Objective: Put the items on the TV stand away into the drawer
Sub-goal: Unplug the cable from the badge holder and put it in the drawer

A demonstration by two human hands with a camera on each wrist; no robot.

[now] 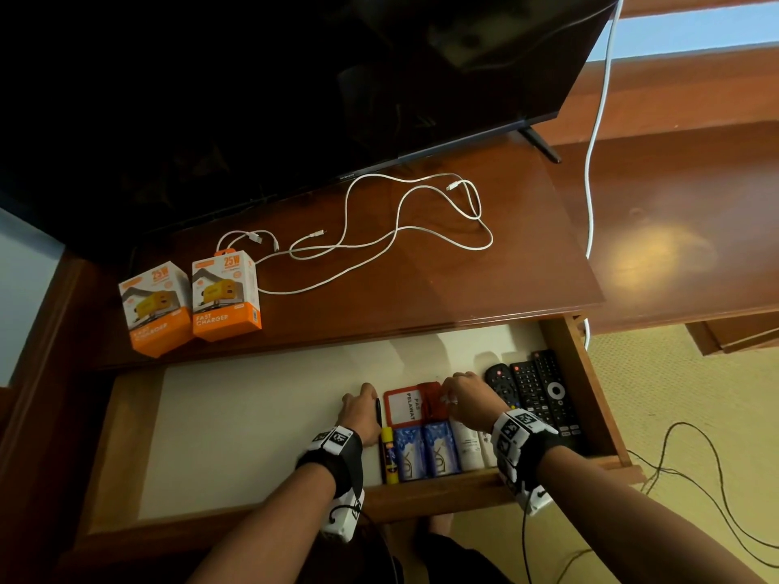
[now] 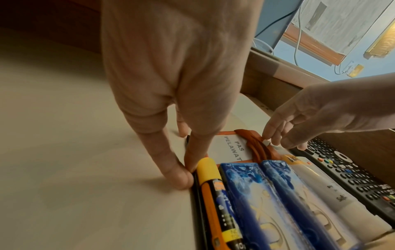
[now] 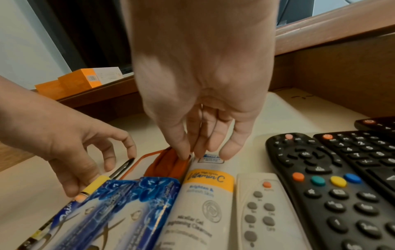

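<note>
Head view: both hands down inside the open drawer (image 1: pixel 590 398); left hand (image 1: pixel 362 415) resting on the pale drawer floor with a black pen (image 1: pixel 378 410) at its right edge; right hand (image 1: pixel 468 398) bent over a bunched red lanyard (image 1: pixel 432 400) lying on an orange-framed badge (image 1: pixel 404 408) between the two hands; toward the wrists, a row of a glue stick (image 1: pixel 388 455), two blue packets (image 1: pixel 425 453) and a white tube (image 1: pixel 467 446); right of the right hand, black remotes (image 1: pixel 543 394); beyond both hands, up on the stand top (image 1: pixel 484 284), two orange charger boxes (image 1: pixel 192 305) side by side and a loose white cable (image 1: pixel 404 229), not yet put away.

Left wrist view: thumb and forefinger tips of the left hand (image 2: pixel 177 84) touching the pen (image 2: pixel 195 182) against the drawer floor, just left of the glue stick (image 2: pixel 213 186); fingers nearly straight, pressing rather than wrapped round; right hand (image 2: pixel 310 121) ahead, fingertips pinching the lanyard (image 2: pixel 254 145) on the badge (image 2: pixel 229 150).

Right wrist view: right hand (image 3: pixel 203 76) with fingertips gathered on the lanyard (image 3: pixel 169 162) beside the tube (image 3: pixel 205 189); white remote (image 3: pixel 262 208) and black remotes (image 3: pixel 333 182) to its right; left hand (image 3: pixel 70 148) loosely curved over the pen (image 3: pixel 124 167); charger boxes (image 3: pixel 72 82) beyond it.
</note>
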